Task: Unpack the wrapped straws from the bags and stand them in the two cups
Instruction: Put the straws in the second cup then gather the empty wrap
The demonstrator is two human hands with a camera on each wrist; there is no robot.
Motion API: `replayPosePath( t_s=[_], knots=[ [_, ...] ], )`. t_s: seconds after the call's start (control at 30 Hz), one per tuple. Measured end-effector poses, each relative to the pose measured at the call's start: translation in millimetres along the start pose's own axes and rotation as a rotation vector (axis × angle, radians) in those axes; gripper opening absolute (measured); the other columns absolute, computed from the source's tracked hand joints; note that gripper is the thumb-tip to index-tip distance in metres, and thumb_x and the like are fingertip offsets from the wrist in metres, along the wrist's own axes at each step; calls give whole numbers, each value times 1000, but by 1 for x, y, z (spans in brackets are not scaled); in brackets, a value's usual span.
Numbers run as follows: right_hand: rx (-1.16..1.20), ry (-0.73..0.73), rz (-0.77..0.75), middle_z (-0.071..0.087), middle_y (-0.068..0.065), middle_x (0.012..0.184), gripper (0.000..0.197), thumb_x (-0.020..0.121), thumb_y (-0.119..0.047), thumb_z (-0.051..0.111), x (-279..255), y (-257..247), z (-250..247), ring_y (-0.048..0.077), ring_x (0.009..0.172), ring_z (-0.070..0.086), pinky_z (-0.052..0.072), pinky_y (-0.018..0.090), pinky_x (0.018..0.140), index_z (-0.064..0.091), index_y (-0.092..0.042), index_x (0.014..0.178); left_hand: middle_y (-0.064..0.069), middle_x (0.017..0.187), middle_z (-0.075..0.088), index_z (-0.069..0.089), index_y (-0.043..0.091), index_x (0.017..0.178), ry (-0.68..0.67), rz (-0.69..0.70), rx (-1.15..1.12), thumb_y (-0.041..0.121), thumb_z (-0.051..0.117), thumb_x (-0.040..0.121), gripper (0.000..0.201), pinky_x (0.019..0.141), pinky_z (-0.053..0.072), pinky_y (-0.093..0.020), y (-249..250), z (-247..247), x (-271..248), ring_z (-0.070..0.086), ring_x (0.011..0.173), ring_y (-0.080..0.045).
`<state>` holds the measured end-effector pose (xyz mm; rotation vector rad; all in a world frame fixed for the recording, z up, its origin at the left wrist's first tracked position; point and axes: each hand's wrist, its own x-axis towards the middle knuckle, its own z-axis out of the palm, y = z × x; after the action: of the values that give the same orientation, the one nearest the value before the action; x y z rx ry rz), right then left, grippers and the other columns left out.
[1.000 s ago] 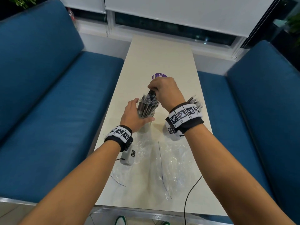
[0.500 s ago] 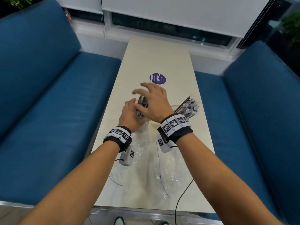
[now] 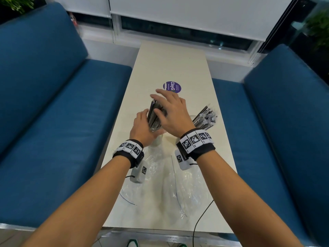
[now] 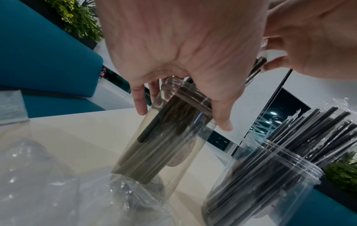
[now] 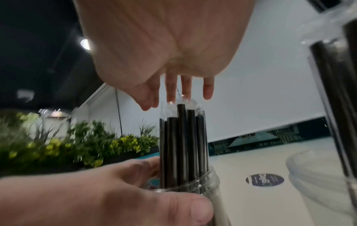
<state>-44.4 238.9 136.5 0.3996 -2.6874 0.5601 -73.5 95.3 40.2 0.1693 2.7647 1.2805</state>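
The left hand (image 3: 142, 128) has its grip wrapped round the rim of a clear cup (image 4: 164, 137), tilting it on the table (image 3: 170, 59). Black wrapped straws (image 5: 183, 137) stand bundled inside, rising above that grip. The right hand (image 3: 170, 113) hovers over their tops, fingers (image 5: 172, 88) spread and straight, tips just touching the wrappers, pinching nothing. Just right of the held cup a second cup (image 4: 260, 175) stands full of straws. Nearer than the grip, emptied clear bags (image 3: 160, 189) lie flat on the table
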Motion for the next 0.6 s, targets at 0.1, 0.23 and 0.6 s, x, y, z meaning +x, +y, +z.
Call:
replayPosePath(
  t_s=[0.1,0.23,0.6],
  knots=[
    [-122,-133,-12,56,-3,152,35,105,-33,48,7,-2,7,26,140,46,34,51,113,69,-26,132,-6,156,41,36,20,158,1,5,-1,45,90,76,101,108,51,-56,1,0,0,50,138,-29],
    [-98,-4,54,62,-3,143,39,106,-36,43,11,-4,2,26,133,49,37,47,108,65,-27,137,-4,158,41,35,22,160,-16,8,-17,56,89,72,109,111,51,-54,-1,-1,1,50,139,-27],
    [191,-150,317,60,20,126,40,109,-34,44,14,1,-1,38,125,54,40,38,107,64,-19,141,-3,155,45,37,21,156,-10,16,-25,58,93,70,109,114,50,-50,-1,-1,0,51,139,-25]
  ],
)
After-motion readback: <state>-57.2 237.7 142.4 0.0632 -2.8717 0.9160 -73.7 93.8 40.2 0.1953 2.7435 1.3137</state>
